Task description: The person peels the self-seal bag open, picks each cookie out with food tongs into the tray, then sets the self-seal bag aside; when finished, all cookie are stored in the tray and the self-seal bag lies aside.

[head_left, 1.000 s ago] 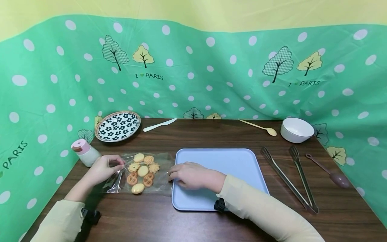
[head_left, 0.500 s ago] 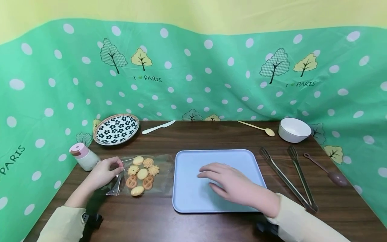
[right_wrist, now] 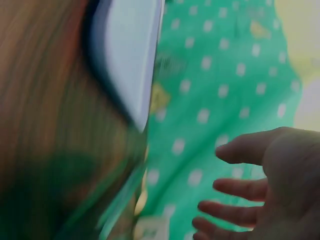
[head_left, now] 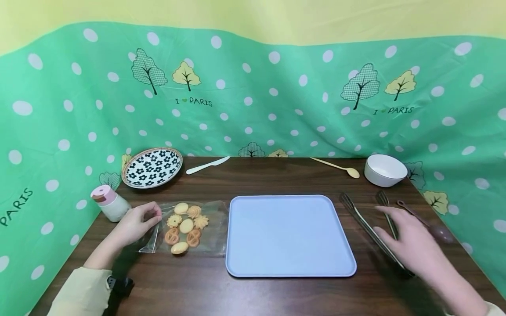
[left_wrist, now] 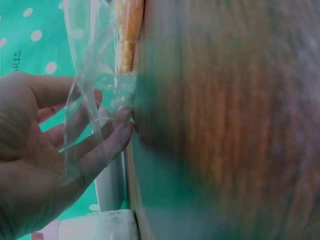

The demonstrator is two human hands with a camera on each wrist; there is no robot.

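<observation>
A clear plastic bag lies left of the blue tray, with several cookies of different shapes showing through it. My left hand pinches the left end of the bag; in the left wrist view its loose plastic drapes over the fingers. My right hand hovers over the metal tongs, fingers spread and holding nothing, and covers part of their right arm. The right wrist view shows the same hand with its fingers apart.
A pink-capped bottle stands beside my left hand. At the back are a flower-patterned plate, a white knife, a pale spoon and a white bowl. A brown ladle lies partly behind my right hand.
My right hand has let go of the bag's right end and moved right across the tray to over the tongs. My left hand stays at the bag's left end.
</observation>
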